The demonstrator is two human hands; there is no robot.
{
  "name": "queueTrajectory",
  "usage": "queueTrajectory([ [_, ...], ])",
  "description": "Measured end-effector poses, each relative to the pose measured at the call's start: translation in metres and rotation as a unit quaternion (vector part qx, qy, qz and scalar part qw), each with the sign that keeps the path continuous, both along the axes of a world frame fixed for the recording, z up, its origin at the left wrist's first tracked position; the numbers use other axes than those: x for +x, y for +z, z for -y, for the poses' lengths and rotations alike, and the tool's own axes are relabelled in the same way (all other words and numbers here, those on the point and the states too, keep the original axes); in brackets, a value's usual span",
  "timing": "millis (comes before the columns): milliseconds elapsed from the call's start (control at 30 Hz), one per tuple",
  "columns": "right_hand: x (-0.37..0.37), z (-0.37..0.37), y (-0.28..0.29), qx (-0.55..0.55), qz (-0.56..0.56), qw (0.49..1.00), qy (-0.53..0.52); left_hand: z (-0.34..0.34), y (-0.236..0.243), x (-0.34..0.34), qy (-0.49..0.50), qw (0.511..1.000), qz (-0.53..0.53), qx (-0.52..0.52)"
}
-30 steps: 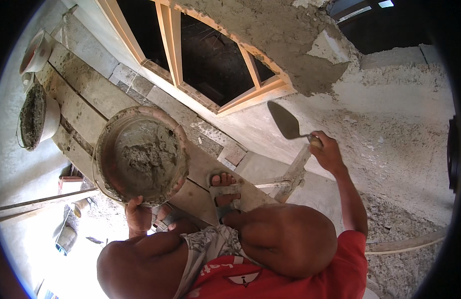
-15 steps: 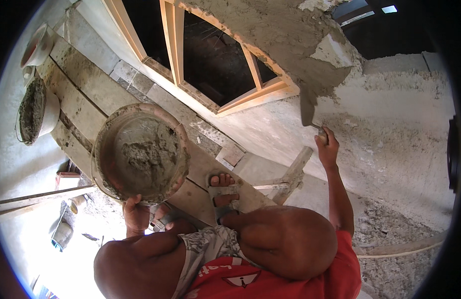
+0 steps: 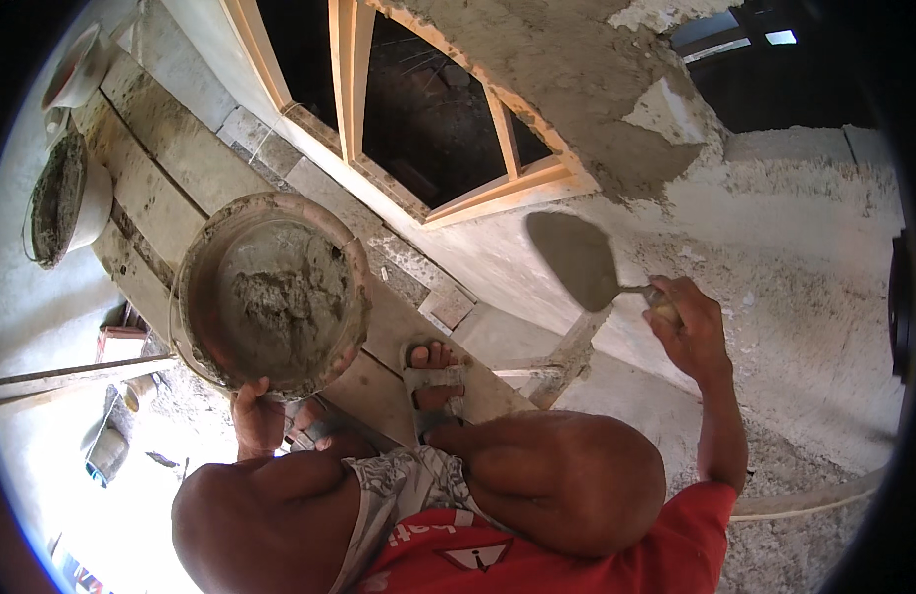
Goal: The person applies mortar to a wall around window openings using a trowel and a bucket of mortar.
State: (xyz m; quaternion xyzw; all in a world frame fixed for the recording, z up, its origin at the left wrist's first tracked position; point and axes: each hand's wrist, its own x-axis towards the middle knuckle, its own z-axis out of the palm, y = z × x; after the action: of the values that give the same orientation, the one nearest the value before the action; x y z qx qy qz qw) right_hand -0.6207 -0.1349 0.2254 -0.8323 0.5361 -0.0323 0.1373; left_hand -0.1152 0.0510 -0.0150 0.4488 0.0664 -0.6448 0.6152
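Observation:
My right hand (image 3: 689, 325) is closed around the handle of a trowel (image 3: 575, 259), whose broad grey blade points up and left, apart from the wall. A patch of wet mortar (image 3: 607, 109) covers the wall beside the window frame, above the blade. At the left, my left hand (image 3: 257, 416) grips the near rim of a round bucket (image 3: 188, 307), tilted so that its inside faces me. Grey mortar (image 3: 290, 297) lies in the bottom of it. The fingers on the outer side of the bucket are partly hidden.
I squat on a plank scaffold (image 3: 166, 148). Another mortar-crusted bucket (image 3: 94, 198) and a pale basin (image 3: 80, 69) stand at its far left. A wooden window frame (image 3: 351, 89) fills the upper middle. A wooden brace (image 3: 567, 361) leans by the wall below the trowel.
My right hand has come back from the mortared wall, down and right, and turned the trowel so its blade shows broad side. My left hand still holds the bucket.

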Motion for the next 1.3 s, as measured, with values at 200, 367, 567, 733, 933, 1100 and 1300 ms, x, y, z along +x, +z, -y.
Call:
queueTrajectory([
  [200,0.029,0.04,-0.002,0.267,0.13,0.954,0.038,-0.005,0.0,0.002,-0.031,0.999,0.017,-0.004],
  [367,-0.043,0.071,-0.024,0.14,0.115,0.951,-0.25,0.007,0.01,-0.008,-0.006,1.0,0.003,-0.008],
  [567,-0.033,0.017,-0.016,0.171,0.158,0.939,-0.254,0.003,0.01,-0.005,-0.017,1.0,0.016,-0.006],
  [733,-0.014,-0.025,-0.078,0.377,0.16,0.82,-0.4,0.008,0.017,-0.009,-0.015,1.0,0.024,0.007],
  [933,-0.018,-0.032,-0.113,0.17,0.183,0.925,-0.287,0.006,0.012,-0.007,-0.013,0.999,0.027,0.011],
  [1100,-0.034,0.003,-0.11,-0.038,-0.124,0.97,-0.206,0.004,0.007,-0.004,-0.023,0.999,0.031,-0.001],
  [1300,-0.023,0.021,-0.045,-0.041,-0.158,0.959,-0.232,0.005,0.015,-0.007,-0.002,1.0,0.022,0.011],
])
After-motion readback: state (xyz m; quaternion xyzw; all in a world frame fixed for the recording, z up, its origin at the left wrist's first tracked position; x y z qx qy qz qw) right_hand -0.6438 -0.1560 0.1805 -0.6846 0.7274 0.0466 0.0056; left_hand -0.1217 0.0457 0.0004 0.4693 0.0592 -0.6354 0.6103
